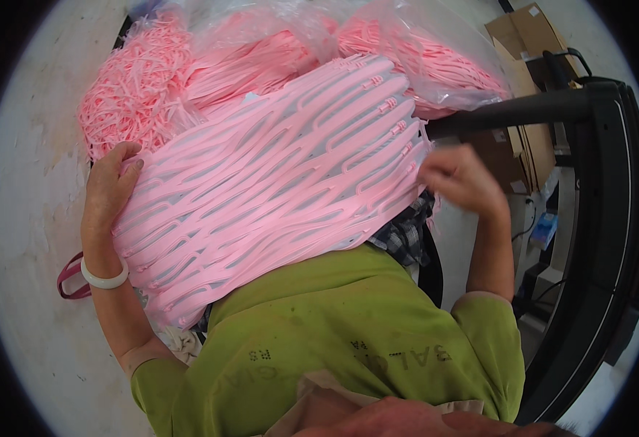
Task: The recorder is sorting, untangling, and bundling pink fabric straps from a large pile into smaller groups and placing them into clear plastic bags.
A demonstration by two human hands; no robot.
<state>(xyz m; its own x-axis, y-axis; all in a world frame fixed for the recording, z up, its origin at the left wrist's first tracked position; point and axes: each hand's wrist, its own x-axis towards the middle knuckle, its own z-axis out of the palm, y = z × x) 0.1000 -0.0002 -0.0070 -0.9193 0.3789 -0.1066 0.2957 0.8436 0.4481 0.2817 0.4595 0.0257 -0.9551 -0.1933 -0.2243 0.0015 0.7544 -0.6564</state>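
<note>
Across my lap lies a wide pink rubbery sheet [276,182], made up of long wavy strips with slots between them and small moulded ends along its right side. Grey shows through the slots. My left hand [112,186] is closed on the sheet's left edge, its thumb on top. At the right edge, my right hand [465,178] is raised with curled fingers, partly blurred by motion. Whatever those fingers pinch is too small or smeared to make out. Thin pink bits hang from the sheet's edge just below that hand.
Beyond the sheet are a heap of pink shredded offcuts [134,87] and bundles of pink strips [254,62] under clear plastic [429,44]. A black frame [596,240] curves along the right side. Cardboard boxes [527,33] stand behind it. A maroon strap [70,278] lies at left.
</note>
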